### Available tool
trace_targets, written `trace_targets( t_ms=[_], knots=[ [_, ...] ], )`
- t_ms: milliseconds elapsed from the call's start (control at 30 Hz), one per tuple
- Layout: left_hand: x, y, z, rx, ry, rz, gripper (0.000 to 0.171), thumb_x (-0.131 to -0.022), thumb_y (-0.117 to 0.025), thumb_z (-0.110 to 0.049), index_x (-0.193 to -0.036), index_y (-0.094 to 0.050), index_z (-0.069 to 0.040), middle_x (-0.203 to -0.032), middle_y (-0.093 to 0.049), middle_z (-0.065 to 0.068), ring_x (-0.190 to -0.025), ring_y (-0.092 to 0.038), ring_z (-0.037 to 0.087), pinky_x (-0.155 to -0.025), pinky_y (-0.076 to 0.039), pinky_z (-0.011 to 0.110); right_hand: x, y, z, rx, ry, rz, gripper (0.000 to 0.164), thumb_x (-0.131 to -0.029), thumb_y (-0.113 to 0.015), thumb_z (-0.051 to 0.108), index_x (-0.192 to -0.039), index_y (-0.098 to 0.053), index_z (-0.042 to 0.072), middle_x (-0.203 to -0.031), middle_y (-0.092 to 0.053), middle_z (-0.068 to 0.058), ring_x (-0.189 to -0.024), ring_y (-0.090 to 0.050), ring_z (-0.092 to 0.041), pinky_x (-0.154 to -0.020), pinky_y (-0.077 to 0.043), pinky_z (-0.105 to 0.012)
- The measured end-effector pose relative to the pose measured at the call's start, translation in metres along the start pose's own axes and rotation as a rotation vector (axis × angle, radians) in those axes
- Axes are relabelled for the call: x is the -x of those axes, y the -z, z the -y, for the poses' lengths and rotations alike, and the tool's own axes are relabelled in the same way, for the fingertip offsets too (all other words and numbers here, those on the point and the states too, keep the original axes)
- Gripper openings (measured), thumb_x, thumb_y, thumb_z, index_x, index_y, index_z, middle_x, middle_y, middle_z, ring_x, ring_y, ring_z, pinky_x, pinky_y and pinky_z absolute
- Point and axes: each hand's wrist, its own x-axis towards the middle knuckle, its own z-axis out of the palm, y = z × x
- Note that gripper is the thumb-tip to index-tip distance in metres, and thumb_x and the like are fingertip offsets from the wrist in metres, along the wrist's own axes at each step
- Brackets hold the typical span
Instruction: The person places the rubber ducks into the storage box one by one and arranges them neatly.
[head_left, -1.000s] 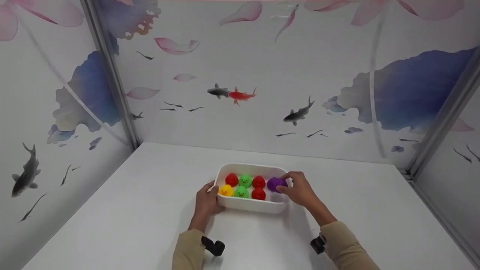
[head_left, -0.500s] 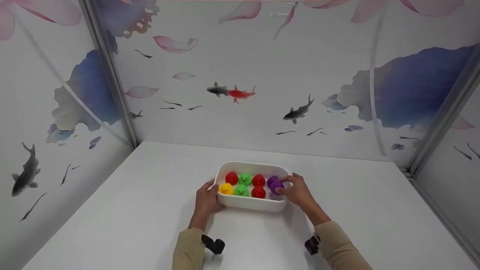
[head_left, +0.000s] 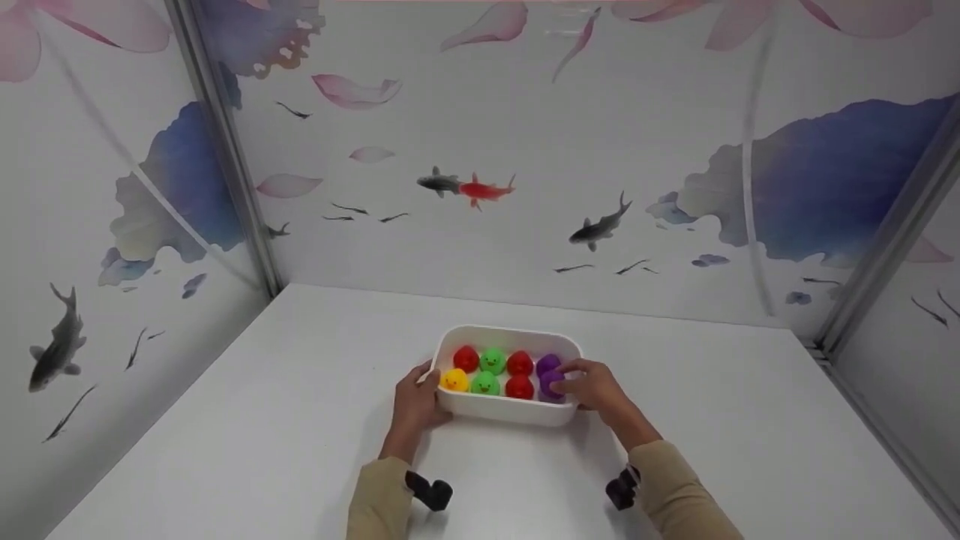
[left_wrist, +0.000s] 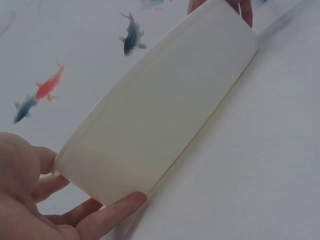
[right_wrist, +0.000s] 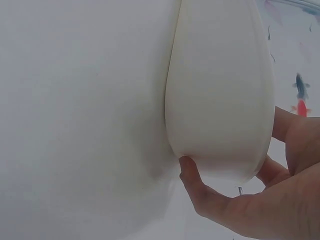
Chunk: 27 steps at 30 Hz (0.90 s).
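A white plastic box (head_left: 499, 410) stands on the table, its long side toward me. Inside lie small toy ducks in two rows: a yellow duck (head_left: 454, 380), two green ones, three red ones and two purple ones. My left hand (head_left: 415, 399) grips the box's left end, thumb at the rim and fingers lower on the end wall. At the right end, my right hand (head_left: 598, 388) reaches over the rim, pinching the front purple duck (head_left: 552, 384) between thumb and forefinger. Another finger touches the outside of the box near its bottom. Behind sits the rear purple duck (head_left: 548, 364).
The white table (head_left: 315, 442) spreads around the box on all sides. Beyond it rises a back wall (head_left: 450, 255) printed with fish and petals, with panels at left and right. A black wrist camera (head_left: 429, 491) sits on the left sleeve.
My right hand has shifted slightly toward me and down into the box with the front purple duck, uncovering the rear purple duck. The left hand keeps its hold.
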Motion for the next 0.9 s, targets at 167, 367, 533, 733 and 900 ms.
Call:
trace_targets(
  t_ms=[167, 367, 533, 733, 900],
  knots=[
    [0.001, 0.000, -0.002, -0.003, -0.027, -0.004, 0.048, -0.104, -0.047, -0.025, -0.148, -0.046, -0.005, -0.143, -0.054, 0.028, -0.126, -0.059, 0.039, -0.076, -0.064, 0.050, -0.002, 0.000, 0.001, 0.046, -0.002, 0.025, 0.037, -0.090, -0.072, 0.015, -0.124, -0.066, 0.004, -0.133, -0.061, -0.020, -0.110, -0.058, -0.031, -0.092, -0.060, -0.043],
    [0.001, -0.002, -0.003, -0.029, -0.023, 0.015, 0.049, -0.105, -0.046, -0.026, -0.149, -0.045, -0.006, -0.145, -0.053, 0.026, -0.127, -0.058, 0.038, -0.079, -0.063, 0.049, -0.001, -0.001, 0.004, 0.091, -0.003, 0.016, 0.033, -0.088, -0.075, 0.012, -0.119, -0.069, 0.004, -0.123, -0.066, -0.016, -0.100, -0.058, -0.025, -0.079, -0.058, -0.033],
    [0.003, -0.004, -0.003, -0.032, -0.009, 0.028, 0.049, -0.106, -0.046, -0.026, -0.150, -0.044, -0.004, -0.149, -0.049, 0.026, -0.130, -0.056, 0.040, -0.081, -0.063, 0.049, 0.001, -0.001, 0.004, 0.121, 0.013, -0.014, 0.030, -0.086, -0.076, 0.009, -0.115, -0.071, 0.002, -0.114, -0.068, -0.016, -0.092, -0.057, -0.023, -0.072, -0.054, -0.027],
    [0.006, -0.001, 0.000, -0.063, 0.017, 0.027, 0.049, -0.106, -0.046, -0.028, -0.148, -0.045, -0.002, -0.144, -0.053, 0.026, -0.117, -0.061, 0.034, -0.082, -0.063, 0.048, 0.001, -0.005, -0.001, 0.132, 0.026, -0.019, 0.032, -0.085, -0.077, 0.009, -0.116, -0.071, 0.001, -0.115, -0.068, -0.018, -0.094, -0.060, -0.025, -0.079, -0.058, -0.033],
    [0.010, 0.005, -0.002, -0.085, 0.056, 0.029, 0.051, -0.107, -0.044, -0.034, -0.147, -0.047, -0.002, -0.138, -0.058, 0.023, -0.109, -0.059, 0.030, -0.078, -0.064, 0.042, 0.002, -0.005, 0.000, 0.155, 0.052, -0.004, 0.040, -0.086, -0.077, 0.010, -0.124, -0.068, 0.001, -0.130, -0.064, -0.022, -0.112, -0.060, -0.033, -0.101, -0.056, -0.046]
  ],
)
